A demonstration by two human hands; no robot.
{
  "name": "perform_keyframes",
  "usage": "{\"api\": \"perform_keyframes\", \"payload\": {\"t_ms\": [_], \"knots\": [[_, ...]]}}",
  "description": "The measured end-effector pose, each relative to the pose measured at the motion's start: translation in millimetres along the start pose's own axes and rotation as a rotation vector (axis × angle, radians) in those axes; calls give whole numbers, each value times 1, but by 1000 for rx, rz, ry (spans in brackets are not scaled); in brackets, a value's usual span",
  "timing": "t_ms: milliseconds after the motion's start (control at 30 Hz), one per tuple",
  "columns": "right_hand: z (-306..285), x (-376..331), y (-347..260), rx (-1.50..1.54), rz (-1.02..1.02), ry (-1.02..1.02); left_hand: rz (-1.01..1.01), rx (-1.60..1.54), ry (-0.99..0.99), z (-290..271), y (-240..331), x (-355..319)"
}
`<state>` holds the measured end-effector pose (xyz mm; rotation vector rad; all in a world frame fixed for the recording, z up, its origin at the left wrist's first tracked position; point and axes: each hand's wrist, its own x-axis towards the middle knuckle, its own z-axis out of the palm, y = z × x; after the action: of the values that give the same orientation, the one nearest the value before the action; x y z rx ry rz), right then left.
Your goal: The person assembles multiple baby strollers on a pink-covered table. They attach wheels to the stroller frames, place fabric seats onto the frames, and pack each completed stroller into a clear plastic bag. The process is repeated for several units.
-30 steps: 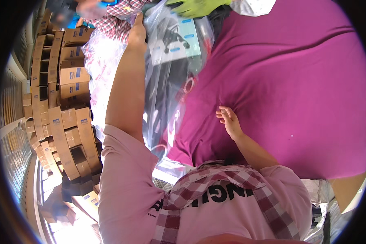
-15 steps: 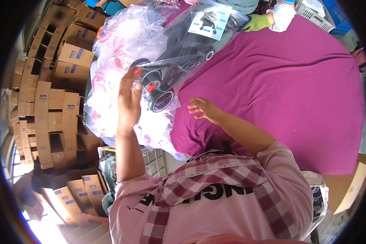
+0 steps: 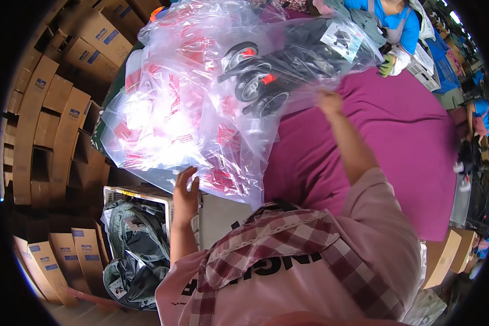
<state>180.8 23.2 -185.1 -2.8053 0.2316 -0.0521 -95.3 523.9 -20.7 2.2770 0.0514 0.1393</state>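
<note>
A folded black stroller (image 3: 304, 51) lies in a clear plastic bag at the top of the table, its wheels (image 3: 251, 87) with red parts toward the left. My right hand (image 3: 330, 102) is at the lower edge of that bag, over the purple cloth. Motion smears its fingers, so a grip on the film does not show. My left hand (image 3: 186, 194) is by the near edge of a pile of clear plastic bags (image 3: 174, 103) with red print. Its fingers are apart and nothing is in them.
Purple cloth (image 3: 375, 141) covers the table. At the upper right is a co-worker (image 3: 394, 24) with a green glove (image 3: 387, 65). Cardboard boxes (image 3: 51, 125) are stacked on the left. Near my left arm stands a white crate (image 3: 168, 202) with grey-green packed items (image 3: 136, 244).
My left hand has come down from the wheels to the near edge of the bags. My right hand has reached forward and right. The stroller sits farther right in view, which has also shifted.
</note>
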Motion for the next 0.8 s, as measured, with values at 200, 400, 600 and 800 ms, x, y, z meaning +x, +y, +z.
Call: {"api": "perform_keyframes", "payload": {"t_ms": [200, 400, 600, 800], "knots": [[-18, -146, 242, 28, 640, 261, -52, -209, 12, 15, -13, 26], [63, -393, 111, 238, 759, -104, 280, -312, -318, 84, 68, 87], [-17, -449, 125, 620, 883, -68, 506, -332, -654, 185, 172, 97], [-30, -379, 181, 828, 772, 32, 503, -179, -898, 266, 205, 54]]}}
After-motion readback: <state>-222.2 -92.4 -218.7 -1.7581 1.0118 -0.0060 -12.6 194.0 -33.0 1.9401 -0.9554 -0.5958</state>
